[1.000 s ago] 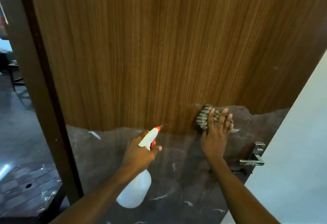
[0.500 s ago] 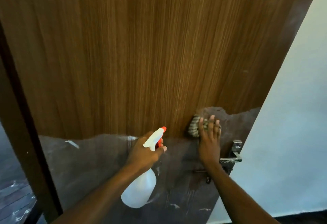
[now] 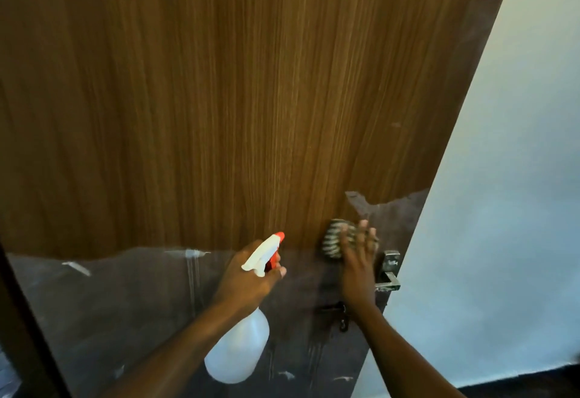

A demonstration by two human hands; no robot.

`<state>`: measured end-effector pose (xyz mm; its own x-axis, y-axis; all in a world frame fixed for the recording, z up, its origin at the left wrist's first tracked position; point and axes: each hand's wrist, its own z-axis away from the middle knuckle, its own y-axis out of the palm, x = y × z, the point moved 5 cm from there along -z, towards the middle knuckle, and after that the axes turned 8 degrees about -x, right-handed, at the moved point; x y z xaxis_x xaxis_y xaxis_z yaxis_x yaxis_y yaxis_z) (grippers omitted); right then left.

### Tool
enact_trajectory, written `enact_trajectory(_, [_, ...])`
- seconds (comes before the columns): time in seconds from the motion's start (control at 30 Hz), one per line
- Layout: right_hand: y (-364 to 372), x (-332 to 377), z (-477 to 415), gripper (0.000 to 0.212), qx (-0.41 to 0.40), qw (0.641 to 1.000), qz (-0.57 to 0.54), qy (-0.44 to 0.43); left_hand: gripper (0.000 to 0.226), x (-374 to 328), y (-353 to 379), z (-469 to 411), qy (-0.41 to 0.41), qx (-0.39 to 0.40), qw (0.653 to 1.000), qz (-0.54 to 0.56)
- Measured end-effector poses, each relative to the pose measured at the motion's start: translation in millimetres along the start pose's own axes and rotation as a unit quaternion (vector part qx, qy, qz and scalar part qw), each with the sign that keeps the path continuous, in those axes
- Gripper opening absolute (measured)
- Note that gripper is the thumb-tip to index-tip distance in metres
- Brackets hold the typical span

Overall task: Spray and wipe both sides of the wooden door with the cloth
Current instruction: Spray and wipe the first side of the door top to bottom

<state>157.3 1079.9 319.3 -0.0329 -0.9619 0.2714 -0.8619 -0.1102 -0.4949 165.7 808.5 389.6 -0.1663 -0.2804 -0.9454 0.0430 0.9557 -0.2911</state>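
Fingers (image 3: 352,242) flat on striped cloth (image 3: 333,242)

Door (image 3: 251,99) dead ahead. Spray bottle (image 3: 241,353) in my left hand (image 3: 248,278), left of cloth (image 3: 334,242). My right hand (image 3: 357,262) flat over cloth on door, door handle (image 3: 389,272) just right, wall (image 3: 502,209) beyond.

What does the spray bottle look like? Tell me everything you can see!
The spray bottle has a rounded, cloudy white plastic body, a white spray head and a red-orange nozzle tip and trigger. The left hand grips its neck, so the body hangs below the hand. It is tilted, with the nozzle pointing up at the wooden door. Only the hand seems to touch it.
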Motion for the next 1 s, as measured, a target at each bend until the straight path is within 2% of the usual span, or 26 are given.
enact_trajectory(0.07, [-13, -20, -31, 0.1, -0.046, 0.994, -0.011, 0.098, 0.053, 1, 11, -4, -0.009, -0.016, 1.0, 0.004])
enact_trajectory(0.13, [-22, -15, -60, 0.092, -0.075, 0.989, -0.01, 0.125, 0.052, -3, 29, -4, -0.014, -0.021, 1.0, 0.005])
enact_trajectory(0.17, [-24, -7, -68, 0.088, -0.084, 0.991, -0.014, 0.102, 0.048, -8, 38, -4, -0.011, -0.027, 1.0, 0.008])
enact_trajectory(0.23, [-20, 15, -68, 0.08, -0.078, 0.997, -0.022, -0.021, 0.04, -22, 53, -2, 0.007, -0.032, 0.999, 0.017])
enact_trajectory(0.3, [-10, 19, -44, 0.076, -0.032, 0.988, -0.026, -0.152, 0.044, -29, 72, -1, 0.019, -0.03, 0.999, 0.011])
enact_trajectory(0.37, [-3, 2, -21, 0.07, -0.004, 0.979, -0.025, -0.202, 0.052, -32, 85, 2, 0.006, -0.038, 0.999, 0.005])
enact_trajectory(0.43, [-8, -30, -18, 0.074, -0.009, 0.986, -0.022, -0.162, 0.046, -26, 96, 2, -0.03, -0.041, 0.998, 0.022])
enact_trajectory(0.5, [-21, -61, -33, 0.077, -0.028, 0.996, -0.031, -0.075, 0.042, -20, 104, 2, -0.048, -0.042, 0.997, 0.036])
enact_trajectory(0.57, [-35, -74, -64, 0.076, -0.074, 0.997, -0.034, 0.012, 0.047, -16, 109, 1, -0.048, -0.045, 0.997, 0.03])
enact_trajectory(0.63, [-45, -69, -95, 0.078, -0.109, 0.991, -0.041, 0.063, 0.056, -13, 115, 0, -0.042, -0.042, 0.998, 0.021])
enact_trajectory(0.7, [-46, -59, -107, 0.075, -0.103, 0.994, -0.044, 0.014, 0.056, -13, 124, 1, -0.035, -0.04, 0.998, 0.019])
enact_trajectory(0.8, [-35, -62, -79, 0.069, -0.036, 0.979, -0.016, -0.2, 0.042, -15, 136, 4, -0.026, -0.042, 0.999, 0.02])
enact_trajectory(0.83, [-31, -74, -66, 0.071, -0.01, 0.97, -0.008, -0.245, 0.041, -15, 140, 5, -0.028, -0.041, 0.999, 0.019])
enact_trajectory(0.87, [-29, -90, -54, 0.075, 0.007, 0.966, -0.001, -0.258, 0.045, -14, 144, 6, -0.034, -0.037, 0.999, 0.017])
enact_trajectory(0.93, [-33, -123, -42, 0.081, 0.016, 0.976, 0.003, -0.218, 0.057, -10, 151, 9, -0.048, -0.026, 0.998, 0.009])
enact_trajectory(1.0, [-41, -143, -45, 0.07, 0.021, 0.987, -0.017, -0.158, 0.059, -9, 157, 13, -0.057, -0.023, 0.998, 0.007])
